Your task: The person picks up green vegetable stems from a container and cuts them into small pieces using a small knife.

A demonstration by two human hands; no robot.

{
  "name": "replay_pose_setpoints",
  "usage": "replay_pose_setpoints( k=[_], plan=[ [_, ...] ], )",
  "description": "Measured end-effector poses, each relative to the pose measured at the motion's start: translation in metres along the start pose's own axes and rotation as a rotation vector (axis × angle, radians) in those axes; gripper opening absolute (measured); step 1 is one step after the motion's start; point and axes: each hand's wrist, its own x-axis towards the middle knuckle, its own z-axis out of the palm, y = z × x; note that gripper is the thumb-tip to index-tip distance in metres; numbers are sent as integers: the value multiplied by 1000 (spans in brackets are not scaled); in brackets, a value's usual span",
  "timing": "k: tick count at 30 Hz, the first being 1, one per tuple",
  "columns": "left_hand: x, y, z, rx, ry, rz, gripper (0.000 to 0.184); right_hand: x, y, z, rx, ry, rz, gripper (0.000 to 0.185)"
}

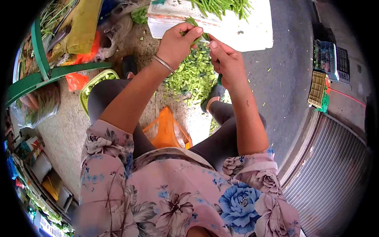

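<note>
near the white box (258, 36), green stalks (205, 36) are pinched in the left hand (181, 41) and, it seems, the right hand (227, 61); breaking appears under way, with a steady grip called for next.

1. Greens (205, 36) between the fingers (194, 33) of the left hand (175, 42) and right hand (227, 61).
2. Just beyond the fingers, a box (258, 33), with stems (225, 6) on top.
3. Below the fingers, cut leaves (191, 77) on the ground, between the feet (128, 66).
4. Left of the fingers, shoes (116, 37); farther left and nearer the body, a basket (84, 94), then a bag (45, 112).
5. Right of the fingers, a road (290, 59), with crates (317, 89) across it.
6. Behind the fingers, a stool (164, 130) between the legs (106, 96).
</note>
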Motion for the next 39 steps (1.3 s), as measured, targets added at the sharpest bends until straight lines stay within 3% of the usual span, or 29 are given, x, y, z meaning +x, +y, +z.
replay_pose_setpoints(
  k=[3,4,6,8,13,15,20,23,25,27,30,34,36,37,39],
  plan=[
    [0,-5,5,127,69,288,23,0,-3,1,96,10,56,33],
    [2,-8,4,129,68,290,23,0,-3,1,170,27,100,32],
    [4,-12,3,314,114,559,21,3,-1,-4,245,48,143,31],
    [5,-12,0,346,87,580,20,9,1,-13,315,142,153,33],
    [2,-12,0,442,69,534,20,5,-1,-11,108,245,32,38],
    [0,-9,-1,426,-61,263,20,3,-4,-10,29,148,-33,37],
    [-2,-9,-5,470,-147,209,19,0,0,-5,-30,63,-173,36],
    [-2,-14,-4,495,-200,274,17,0,5,-1,-310,57,-369,39],
    [-4,-12,-1,470,-218,345,16,1,6,-1,-294,69,-349,38],
    [-7,-7,0,637,-176,371,15,1,5,-2,-279,79,-329,38],
    [-5,-11,-1,649,-235,503,13,1,0,-1,-57,79,-210,37],
    [-5,-9,-5,731,-270,512,14,-2,-9,-4,36,23,-88,33],
    [-6,-5,-5,414,-421,198,14,-2,-9,-10,81,2,-50,33],
    [-8,1,-4,415,-422,199,14,1,-6,-15,-6,70,-78,32],
    [-13,17,-4,104,-481,-171,16,8,0,-22,-93,137,-106,31]
  ],
)
